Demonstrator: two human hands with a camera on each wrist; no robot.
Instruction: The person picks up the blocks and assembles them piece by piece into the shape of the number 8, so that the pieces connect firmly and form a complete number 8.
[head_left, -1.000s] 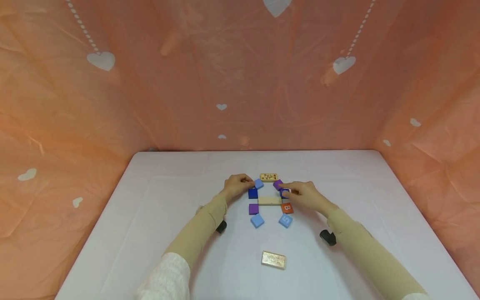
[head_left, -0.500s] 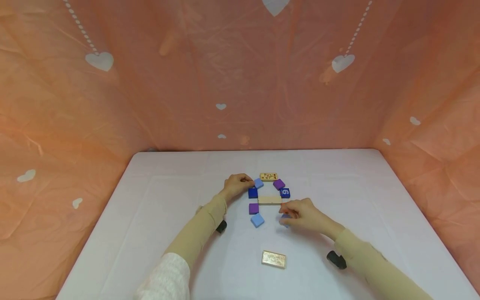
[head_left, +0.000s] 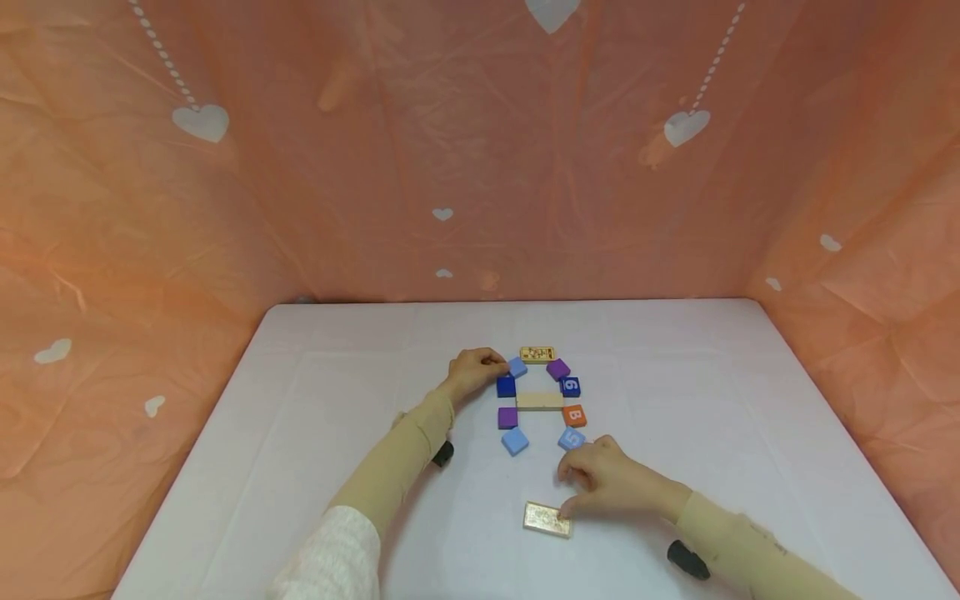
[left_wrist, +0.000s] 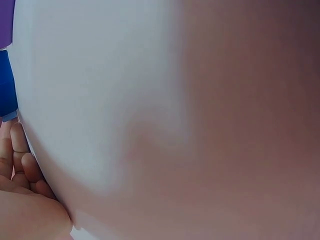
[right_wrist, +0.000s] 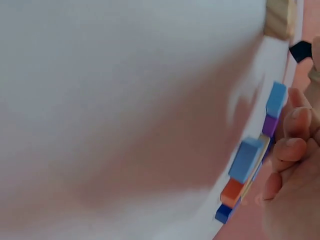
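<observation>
In the head view, my left hand (head_left: 474, 370) rests on the table with its fingertips at the edge of a light blue tile (head_left: 517, 367). A dark blue tile (head_left: 506, 387) lies just below those fingers. My right hand (head_left: 611, 481) hovers with thumb and fingers spread apart, holding nothing. Its thumb tip overlaps the corner of a gold domino-like block (head_left: 546, 519); I cannot tell whether they touch. Above that hand lies a light blue tile marked 5 (head_left: 571, 439). The right wrist view shows several tiles, one of them orange (right_wrist: 232, 193), beyond the loosely bent fingers.
The tiles form a figure: a patterned wooden block (head_left: 537, 355) on top, a plain wooden block (head_left: 539, 402) across the middle, purple tiles (head_left: 558, 369) and blue tiles at the sides. They lie on a white table (head_left: 337, 375) before an orange curtain (head_left: 480, 167).
My right hand has moved from the upper right tiles down toward me, past the orange and light blue tiles, to the gold block. My left hand has stayed in place.
</observation>
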